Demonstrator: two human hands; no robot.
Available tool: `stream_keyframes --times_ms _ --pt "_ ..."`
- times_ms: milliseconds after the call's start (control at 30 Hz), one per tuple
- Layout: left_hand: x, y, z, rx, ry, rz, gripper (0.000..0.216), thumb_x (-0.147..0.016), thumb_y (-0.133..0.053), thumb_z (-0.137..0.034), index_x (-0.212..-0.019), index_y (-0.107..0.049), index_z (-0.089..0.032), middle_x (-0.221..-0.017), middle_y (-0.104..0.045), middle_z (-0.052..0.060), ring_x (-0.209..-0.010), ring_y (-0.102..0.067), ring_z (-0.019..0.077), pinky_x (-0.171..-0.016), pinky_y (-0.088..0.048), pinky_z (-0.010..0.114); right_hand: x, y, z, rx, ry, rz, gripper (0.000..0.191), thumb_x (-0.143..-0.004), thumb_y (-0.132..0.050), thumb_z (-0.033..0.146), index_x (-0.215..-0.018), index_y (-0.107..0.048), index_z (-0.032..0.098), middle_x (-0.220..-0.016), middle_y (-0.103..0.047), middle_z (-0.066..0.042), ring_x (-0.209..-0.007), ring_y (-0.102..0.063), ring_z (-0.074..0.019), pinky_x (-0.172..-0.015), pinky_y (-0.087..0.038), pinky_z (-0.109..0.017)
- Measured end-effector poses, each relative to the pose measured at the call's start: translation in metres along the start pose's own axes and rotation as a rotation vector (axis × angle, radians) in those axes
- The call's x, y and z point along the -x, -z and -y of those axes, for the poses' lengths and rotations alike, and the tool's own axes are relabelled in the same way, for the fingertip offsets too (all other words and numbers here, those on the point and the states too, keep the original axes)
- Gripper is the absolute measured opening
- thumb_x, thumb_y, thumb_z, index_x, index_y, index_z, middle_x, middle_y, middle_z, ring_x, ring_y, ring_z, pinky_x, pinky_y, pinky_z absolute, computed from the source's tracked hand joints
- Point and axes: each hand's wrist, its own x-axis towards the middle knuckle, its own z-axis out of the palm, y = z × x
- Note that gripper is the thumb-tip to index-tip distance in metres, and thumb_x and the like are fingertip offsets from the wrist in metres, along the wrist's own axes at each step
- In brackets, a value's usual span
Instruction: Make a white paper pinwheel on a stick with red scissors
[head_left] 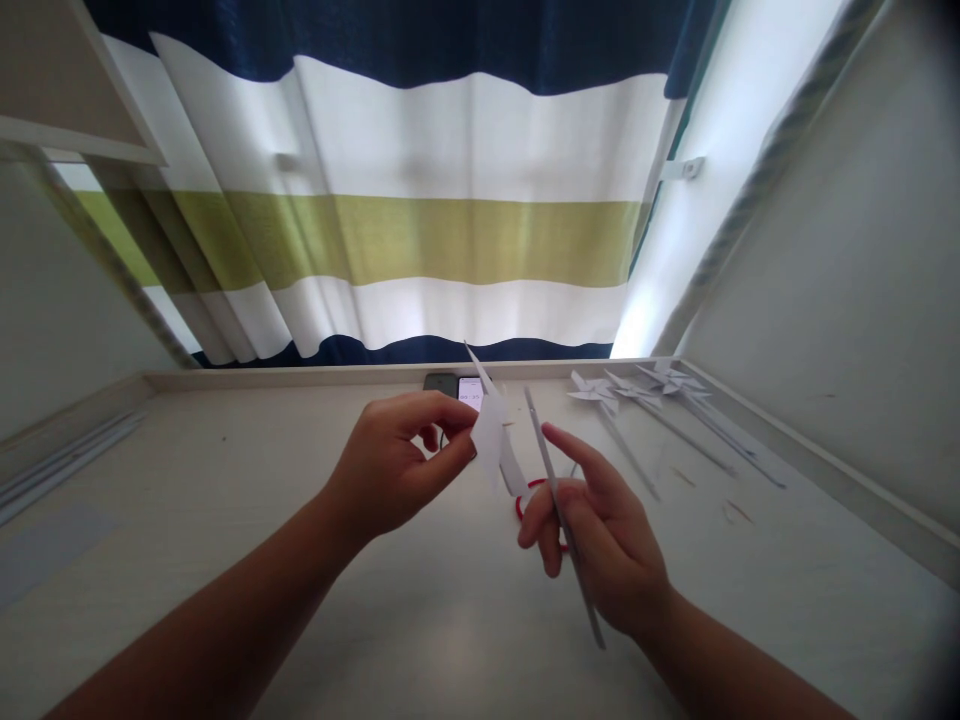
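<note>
Between the thumb and fingers of my left hand (405, 460) is a white paper pinwheel (490, 435), turned nearly edge-on above the desk. My right hand (607, 540) grips a thin grey-white paper stick (564, 520), which slants from upper left to lower right; the index finger stretches along it. The stick's upper end is close to the pinwheel, with a gap between them. Behind my right hand lie red-handled scissors (523, 503), mostly hidden by the hand and the stick.
Several finished paper pinwheels on sticks (596, 392) lie at the back right, with small scraps (739, 512) nearby. A phone (470, 390) with a lit timer stands at the back. More paper sticks (67, 460) and a paper sheet (52, 550) lie at the left. A striped curtain (450, 240) hangs behind.
</note>
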Motion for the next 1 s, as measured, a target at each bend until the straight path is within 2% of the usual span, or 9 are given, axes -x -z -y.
stream_keyframes --times_ms 100,233,667,900,1000 --pt "0.001 -0.002 -0.0004 -0.034 -0.008 -0.011 0.01 -0.076 -0.068 -0.018 -0.084 -0.073 -0.015 -0.068 -0.069 0.0 -0.055 -0.057 0.0086 -0.051 -0.044 0.019 0.0015 -0.0005 0.0046 0.051 0.008 0.002 0.046 -0.099 -0.037 0.027 -0.144 -0.031 0.028 -0.063 -0.063 0.002 -0.047 -0.049 -0.0119 -0.048 -0.043 -0.027" --pt "0.0025 -0.0034 -0.0018 -0.072 -0.038 -0.007 0.009 -0.078 -0.068 -0.021 -0.083 -0.073 -0.017 -0.069 -0.07 0.0 -0.054 -0.055 0.0073 -0.051 -0.044 0.019 0.0026 -0.0003 0.0073 0.115 0.023 0.015 0.047 -0.098 -0.037 0.025 -0.145 -0.033 0.025 -0.054 -0.057 0.004 -0.045 -0.047 -0.0118 -0.047 -0.043 -0.027" --pt "0.0016 -0.0057 -0.0045 -0.053 -0.033 0.034 0.009 -0.08 -0.066 -0.022 -0.081 -0.074 -0.017 -0.069 -0.07 -0.001 -0.056 -0.056 0.0076 -0.053 -0.044 0.019 0.0053 0.0017 0.0069 0.174 0.009 0.078 0.055 -0.094 -0.044 0.018 -0.145 -0.033 0.034 -0.057 -0.057 0.003 -0.046 -0.049 -0.0135 -0.047 -0.045 -0.03" --pt "0.0011 -0.0052 -0.0052 -0.03 -0.048 0.03 0.007 -0.078 -0.066 -0.016 -0.08 -0.073 -0.016 -0.067 -0.069 -0.001 -0.055 -0.055 0.0062 -0.054 -0.044 0.017 0.0044 0.0007 0.0011 0.136 0.091 0.105 0.053 -0.094 -0.043 0.017 -0.146 -0.034 0.028 -0.056 -0.058 0.003 -0.044 -0.05 -0.0117 -0.046 -0.046 -0.027" --pt "0.001 -0.0054 -0.0051 -0.027 -0.041 0.036 0.007 -0.077 -0.067 -0.015 -0.08 -0.073 -0.016 -0.067 -0.07 -0.001 -0.055 -0.055 0.0062 -0.053 -0.043 0.017 0.0051 0.0008 0.0004 0.13 0.077 0.097 0.051 -0.095 -0.041 0.017 -0.146 -0.034 0.027 -0.056 -0.058 0.003 -0.045 -0.049 -0.0109 -0.046 -0.045 -0.026"
